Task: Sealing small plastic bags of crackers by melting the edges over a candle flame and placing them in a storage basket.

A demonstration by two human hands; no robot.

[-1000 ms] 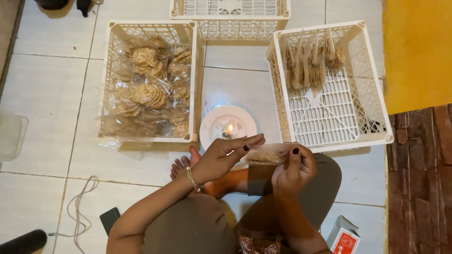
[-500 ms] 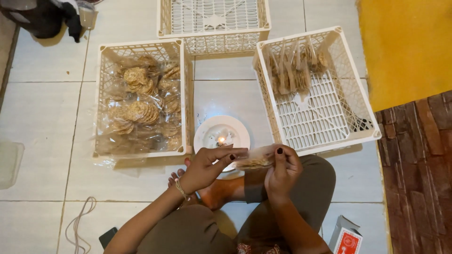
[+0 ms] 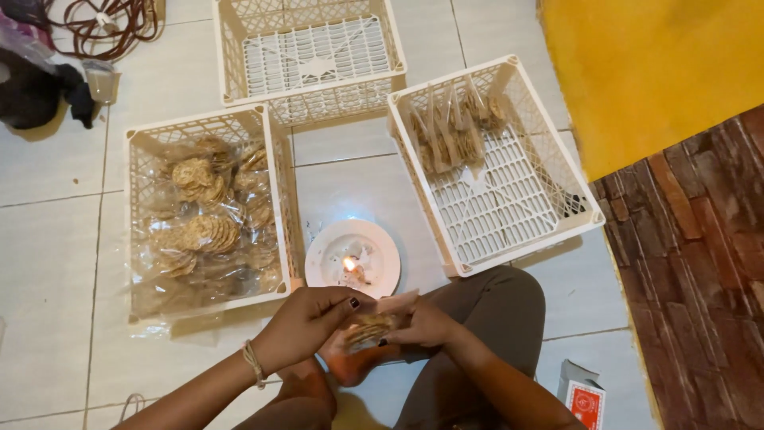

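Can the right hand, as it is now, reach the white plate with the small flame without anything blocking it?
Probably yes. The right hand sits just below the white plate, with bare floor between. However, both hands, the left hand too, hold a clear packet of crackers, so it is not free.

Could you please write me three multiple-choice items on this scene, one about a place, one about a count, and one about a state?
1. Where is the white plate with the small flame?
A. On the yellow mat
B. On the floor between the two nearer crates
C. Inside the far crate

2. How many white plastic crates are in view?
A. Two
B. Three
C. Five

3. What state is the far crate in?
A. Empty
B. Full of crackers
C. Turned upside down

Answers:
1. B: it sits on the tiles between the left crate and the right crate.
2. B: left, far and right crates.
3. A: only its bare grid floor shows.

Both the left hand and right hand hold a clear bag of crackers.
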